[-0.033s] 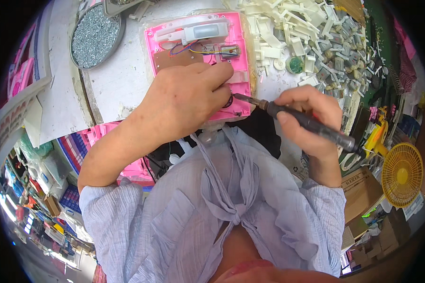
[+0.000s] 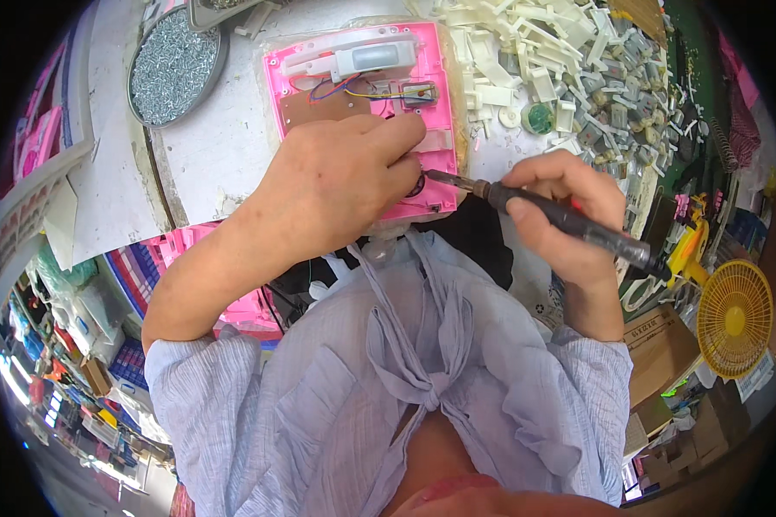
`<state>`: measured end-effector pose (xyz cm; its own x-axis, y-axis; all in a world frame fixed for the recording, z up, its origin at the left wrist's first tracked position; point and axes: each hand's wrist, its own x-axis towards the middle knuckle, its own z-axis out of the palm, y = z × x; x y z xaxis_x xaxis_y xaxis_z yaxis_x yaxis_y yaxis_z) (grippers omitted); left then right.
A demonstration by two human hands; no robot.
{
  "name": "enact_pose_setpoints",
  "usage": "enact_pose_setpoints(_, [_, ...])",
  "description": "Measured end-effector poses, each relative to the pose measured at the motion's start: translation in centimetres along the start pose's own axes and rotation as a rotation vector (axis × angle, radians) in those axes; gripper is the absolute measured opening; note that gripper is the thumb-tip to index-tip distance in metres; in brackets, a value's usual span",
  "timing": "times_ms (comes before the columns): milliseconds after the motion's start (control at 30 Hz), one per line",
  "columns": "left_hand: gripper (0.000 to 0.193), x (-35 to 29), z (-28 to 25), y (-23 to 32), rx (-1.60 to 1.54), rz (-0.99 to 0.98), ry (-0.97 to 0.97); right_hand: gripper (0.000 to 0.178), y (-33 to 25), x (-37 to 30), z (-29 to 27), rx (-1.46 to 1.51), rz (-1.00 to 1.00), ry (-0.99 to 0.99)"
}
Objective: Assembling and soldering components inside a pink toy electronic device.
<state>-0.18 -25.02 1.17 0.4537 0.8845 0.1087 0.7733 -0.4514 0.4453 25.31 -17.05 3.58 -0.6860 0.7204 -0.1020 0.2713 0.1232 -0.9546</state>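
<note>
A pink plastic housing (image 2: 447,73) lies on the table in front of me, with coloured wires (image 2: 347,85), a brown board (image 2: 319,107) and a small metal-cased part (image 2: 419,94) inside. My left hand (image 2: 345,177) reaches over its near half, fingers bent and pressed together; what they pinch is hidden. Just beside those fingertips shows a black round part (image 2: 417,184). My right hand (image 2: 569,211) is closed round the dark handle of a soldering iron (image 2: 569,221). The iron's tip points left, close to the left fingertips and the black part; whether it touches cannot be seen.
A round tray of small screws (image 2: 174,69) stands at the far left. White plastic parts (image 2: 500,52) and grey motor-like pieces (image 2: 616,103) are heaped at the far right. A yellow fan (image 2: 734,320) and a cardboard box (image 2: 660,349) are at my right.
The handle end of the soldering iron has shifted slightly right and down with my right hand. My left hand and the pink housing have stayed put.
</note>
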Motion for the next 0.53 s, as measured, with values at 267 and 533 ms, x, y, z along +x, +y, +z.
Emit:
enact_pose_setpoints(267, [0.015,-0.1,0.0,-0.1,-0.008,0.001,-0.004,0.016,0.5,-1.4,-0.6,0.147,0.076,0.084])
enact_pose_setpoints(533, [0.016,-0.2,0.1,-0.1,-0.003,-0.008,0.005,0.018,1.0,-1.7,-1.0,0.166,0.036,0.112])
